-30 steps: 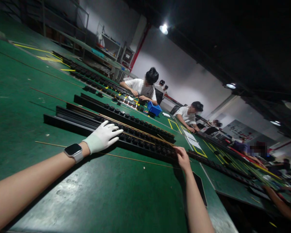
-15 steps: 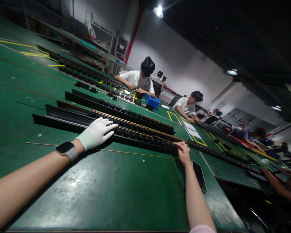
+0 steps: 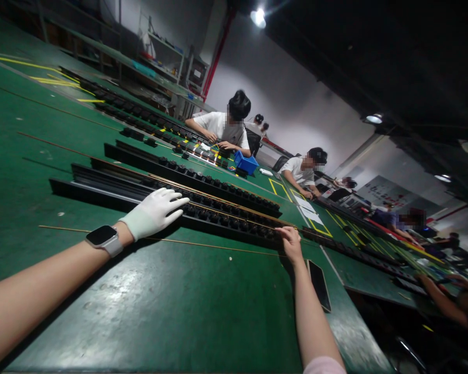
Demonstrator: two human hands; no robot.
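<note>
My left hand (image 3: 155,210), in a white glove with a smartwatch (image 3: 101,238) on the wrist, lies flat with fingers spread on the nearest long black socket strip (image 3: 226,224). My bare right hand (image 3: 289,242) rests with curled fingers at the right end of that strip, pinching the end of a thin brass rod (image 3: 242,214) that runs along it. A second brass rod (image 3: 203,245) lies on the green table (image 3: 171,306) in front of the strip. More black strips (image 3: 203,182) lie parallel behind it.
A dark phone (image 3: 319,284) lies beside my right forearm. Across the table sit co-workers in white shirts (image 3: 222,127), (image 3: 300,176), with a blue bin (image 3: 245,163) by them. Another person's arm (image 3: 440,298) reaches in at the right. Shelving stands at the back.
The view shifted slightly. My right hand slid a little along the strip's right end. The left hand stayed flat on the strip.
</note>
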